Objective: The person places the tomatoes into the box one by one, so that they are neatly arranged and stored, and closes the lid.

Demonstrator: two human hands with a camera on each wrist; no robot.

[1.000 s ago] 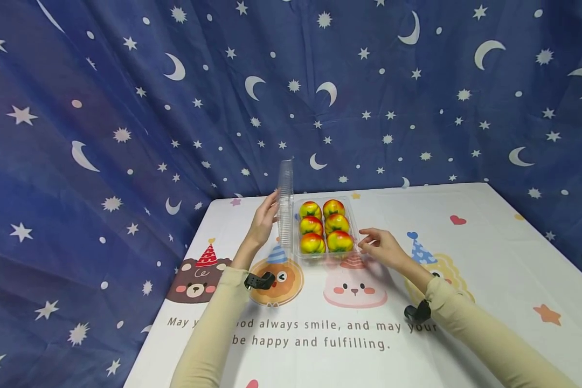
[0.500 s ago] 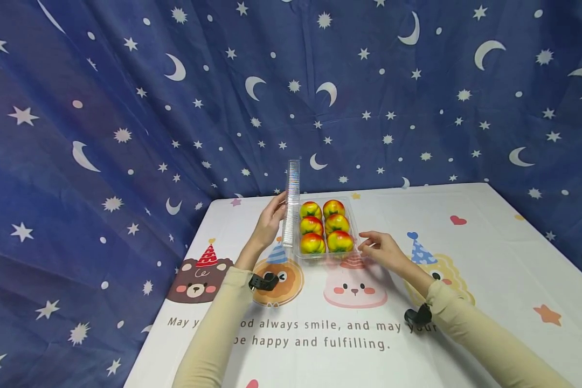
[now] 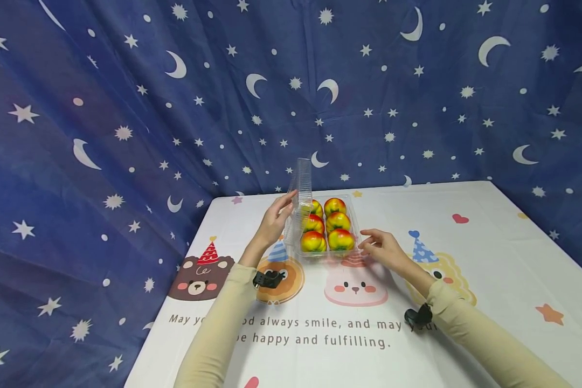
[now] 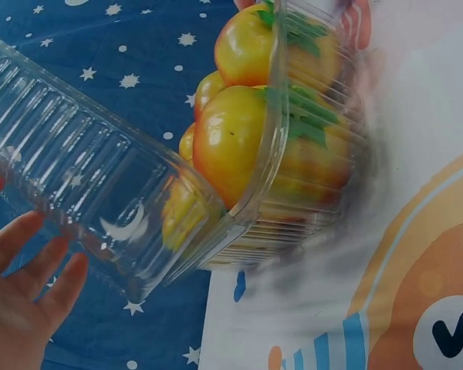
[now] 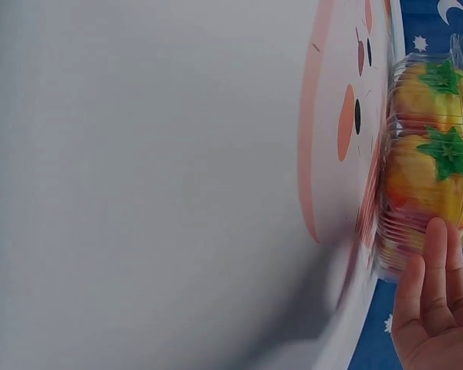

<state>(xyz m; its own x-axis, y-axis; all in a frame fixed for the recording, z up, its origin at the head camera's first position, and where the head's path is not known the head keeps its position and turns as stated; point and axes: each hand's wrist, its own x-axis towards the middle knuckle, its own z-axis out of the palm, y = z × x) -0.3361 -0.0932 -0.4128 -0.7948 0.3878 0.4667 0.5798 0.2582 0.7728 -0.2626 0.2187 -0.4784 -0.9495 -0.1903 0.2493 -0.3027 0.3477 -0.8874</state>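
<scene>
A clear plastic clamshell box (image 3: pixel 327 254) stands toward the back of the table, with several red-and-yellow fruits (image 3: pixel 340 240) inside in two columns. They have green leafy tops, like persimmons. The hinged lid (image 3: pixel 304 183) stands raised on the box's left side, tilting over the left column. My left hand (image 3: pixel 273 220) lies against the outside of this lid; in the left wrist view its extended fingers (image 4: pixel 54 277) touch the ribbed plastic. Beside the box's right front corner is my right hand (image 3: pixel 385 250), fingers extended, with fingertips (image 5: pixel 436 231) right at the ribbed side wall.
A white tablecloth (image 3: pixel 339 366) printed with cartoon animals, hearts and lettering covers the table. Behind and to the left hangs a dark blue curtain (image 3: pixel 199 140) with stars and moons. Dark wrist cameras (image 3: pixel 269 278) are strapped at both wrists.
The lid has swung rightward from nearly upright to leaning over the left column of fruits. My left hand has moved right along with it. The right hand stays by the box.
</scene>
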